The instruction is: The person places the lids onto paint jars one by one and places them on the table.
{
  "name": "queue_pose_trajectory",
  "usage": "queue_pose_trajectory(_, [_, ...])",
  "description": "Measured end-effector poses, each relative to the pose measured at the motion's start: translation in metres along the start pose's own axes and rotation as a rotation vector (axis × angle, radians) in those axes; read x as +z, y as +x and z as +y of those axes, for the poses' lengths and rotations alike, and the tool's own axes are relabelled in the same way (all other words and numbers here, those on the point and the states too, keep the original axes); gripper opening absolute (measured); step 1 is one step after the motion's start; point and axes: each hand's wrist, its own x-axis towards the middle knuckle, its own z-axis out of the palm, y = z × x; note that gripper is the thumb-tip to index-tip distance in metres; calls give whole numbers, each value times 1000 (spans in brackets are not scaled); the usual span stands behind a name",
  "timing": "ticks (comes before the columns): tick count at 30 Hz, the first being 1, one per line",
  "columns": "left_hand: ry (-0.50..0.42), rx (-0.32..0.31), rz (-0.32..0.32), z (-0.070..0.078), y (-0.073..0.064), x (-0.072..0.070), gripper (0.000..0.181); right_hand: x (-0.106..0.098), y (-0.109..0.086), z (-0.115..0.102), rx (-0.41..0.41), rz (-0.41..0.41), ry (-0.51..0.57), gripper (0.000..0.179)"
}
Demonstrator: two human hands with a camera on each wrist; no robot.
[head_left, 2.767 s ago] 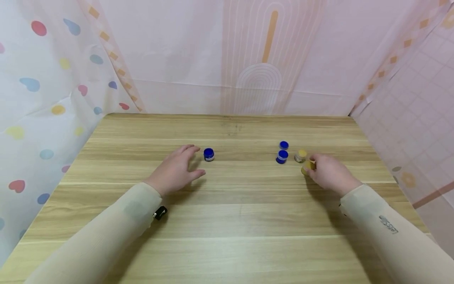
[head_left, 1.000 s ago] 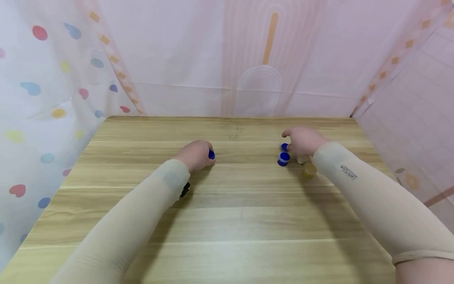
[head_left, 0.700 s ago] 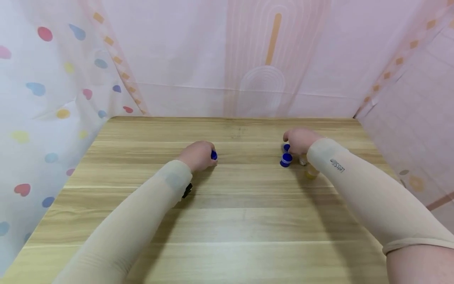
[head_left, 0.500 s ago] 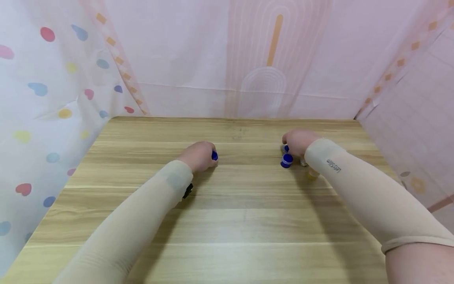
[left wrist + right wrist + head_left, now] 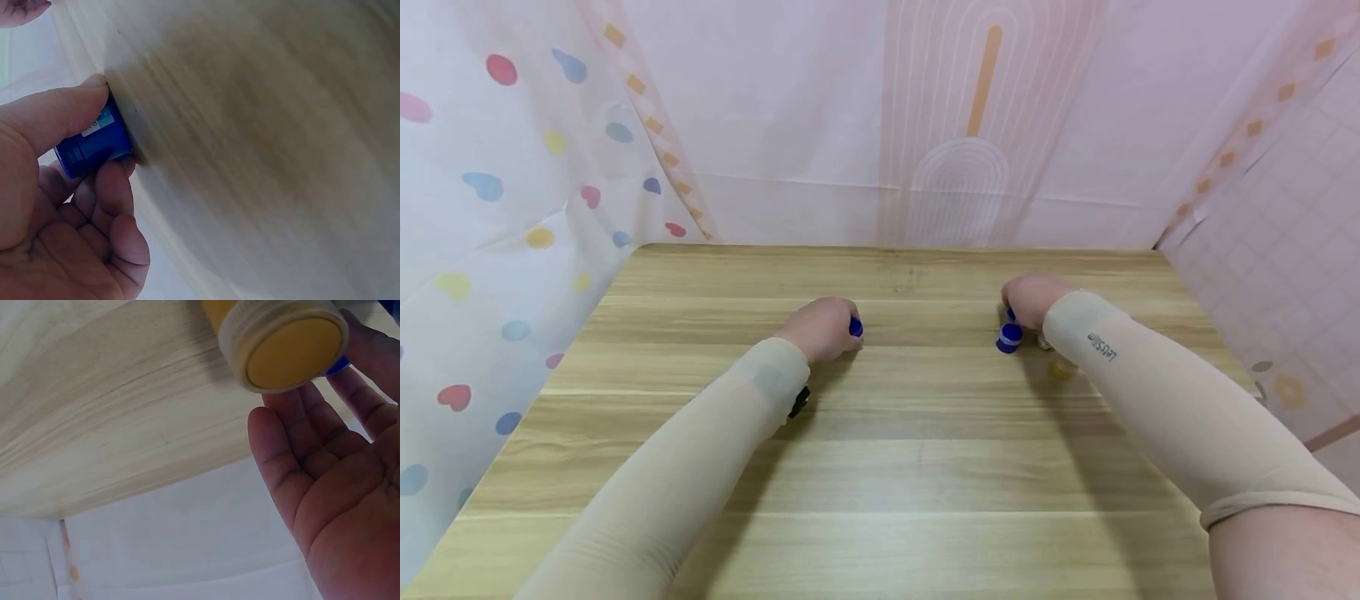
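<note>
My left hand point(image 5: 818, 329) pinches a small blue jar point(image 5: 856, 327) between thumb and fingers. In the left wrist view this jar point(image 5: 94, 140) shows a pale label, its base at the wood. Farther right, my right hand point(image 5: 1036, 298) reaches over the rear blue jar point(image 5: 1011, 316), thumb and fingers curled about it and mostly hiding it. Just in front stands another blue jar point(image 5: 1010, 337). Under the right wrist, a jar point(image 5: 1044, 342) is largely covered by the sleeve. A yellow jar point(image 5: 1063, 369) sits nearer me, partly behind the forearm; a yellow lid point(image 5: 297, 353) looms large in the right wrist view.
The wooden table point(image 5: 880, 467) runs back to a pink patterned curtain point(image 5: 790, 125). A dotted cloth point(image 5: 490, 250) hangs along the left side, a pale checked one point(image 5: 1292, 250) along the right. A black device point(image 5: 800, 402) is at the left wrist.
My left hand has closed on the blue jar it was beside. My right hand has left the yellow jar, moved back and left, and lowered its fingers around the rear blue jar.
</note>
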Motion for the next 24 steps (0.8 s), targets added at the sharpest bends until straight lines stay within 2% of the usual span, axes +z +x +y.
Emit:
queue_pose_trajectory(7, [7, -3, -7, 0, -1, 0, 33, 4, 3, 2, -20, 28, -28, 13])
queue_pose_trajectory(15, [6, -1, -7, 0, 0, 0, 33, 1, 0, 4, -23, 50, -24, 9])
queue_pose_trajectory(18, [3, 0, -8, 1, 0, 1, 32, -2, -5, 5, -18, 60, 6, 14])
queue_pose_trajectory(24, [-1, 12, 4, 0, -1, 3, 35, -8, -14, 3, -14, 116, 46, 39])
